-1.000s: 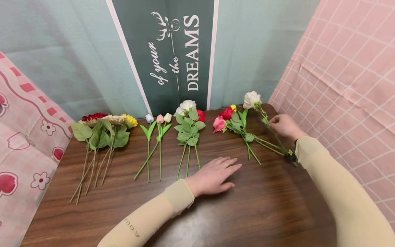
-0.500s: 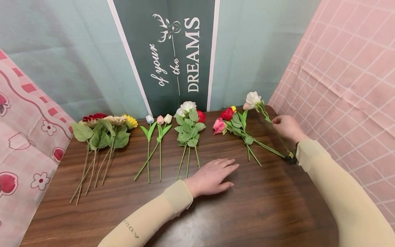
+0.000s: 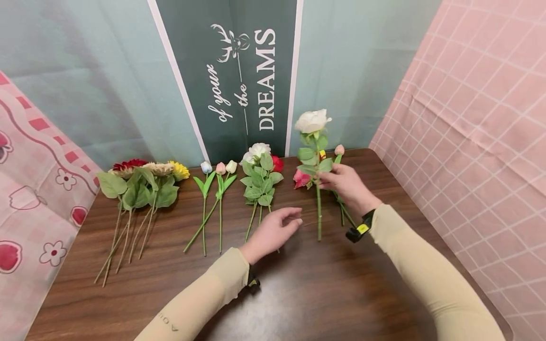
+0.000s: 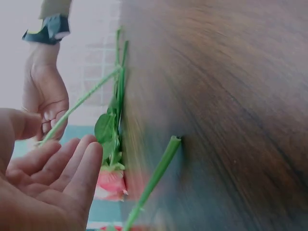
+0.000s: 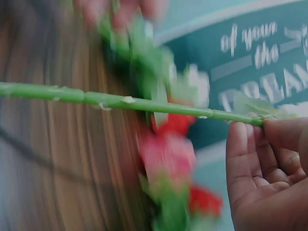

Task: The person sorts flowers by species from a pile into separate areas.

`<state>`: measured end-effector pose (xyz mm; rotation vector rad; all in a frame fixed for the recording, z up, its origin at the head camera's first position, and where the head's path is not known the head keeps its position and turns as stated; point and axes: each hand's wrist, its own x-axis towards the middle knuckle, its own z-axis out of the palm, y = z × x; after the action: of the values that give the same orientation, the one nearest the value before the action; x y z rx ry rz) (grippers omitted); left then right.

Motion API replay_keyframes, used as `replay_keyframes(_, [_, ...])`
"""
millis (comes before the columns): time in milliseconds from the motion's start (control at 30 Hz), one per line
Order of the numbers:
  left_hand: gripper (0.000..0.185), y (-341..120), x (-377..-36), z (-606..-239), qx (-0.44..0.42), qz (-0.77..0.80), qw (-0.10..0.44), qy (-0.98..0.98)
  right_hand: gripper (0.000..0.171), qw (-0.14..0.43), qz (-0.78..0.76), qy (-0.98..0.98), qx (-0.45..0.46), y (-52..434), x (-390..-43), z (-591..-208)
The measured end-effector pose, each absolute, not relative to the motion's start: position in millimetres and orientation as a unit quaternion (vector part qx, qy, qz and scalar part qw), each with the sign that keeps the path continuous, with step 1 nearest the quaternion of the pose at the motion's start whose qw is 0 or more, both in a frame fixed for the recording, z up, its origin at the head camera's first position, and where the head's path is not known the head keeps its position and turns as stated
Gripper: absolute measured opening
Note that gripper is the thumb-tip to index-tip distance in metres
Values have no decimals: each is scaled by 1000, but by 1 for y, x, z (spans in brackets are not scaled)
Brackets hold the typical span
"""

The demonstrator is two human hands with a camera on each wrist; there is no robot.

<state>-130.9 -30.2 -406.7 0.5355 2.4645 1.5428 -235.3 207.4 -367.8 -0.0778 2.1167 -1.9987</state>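
R hand (image 3: 346,185) pinches the white rose (image 3: 313,121) by its stem just under the leaves, fingers curled round it; the flower stands about upright, bloom at 12 o'clock, stem end at 6, above the table (image 3: 324,293). In the right wrist view the stem (image 5: 130,102) runs across the frame into thumb and fingers (image 5: 245,159); bg is blurred there.

L hand (image 3: 273,231) is lifted off the wood, palm up, fingers loosely bent, holding nothing, near the rose's stem end at its 3 o'clock. Left wrist view shows the open palm (image 4: 45,187) w/ the stem passing just past the fingertips, prob. not touching.

Behind the R hand lies a bunch of red and pink roses (image 3: 302,178). At 9 o'clock from it: white and red roses (image 3: 258,176), three tulips (image 3: 218,166), then sunflowers (image 3: 147,173) far left.
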Motion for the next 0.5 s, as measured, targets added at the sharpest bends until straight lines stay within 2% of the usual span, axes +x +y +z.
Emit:
replay_keyframes(167, [42,-48,-135,-410,116,650,121,741,7,160,-739,653,-50,157,-221,-369])
replay_keyframes(500, [28,-76,-134,-412,61,701,103,703,11,195,-760,618,-57,105,-207,-368])
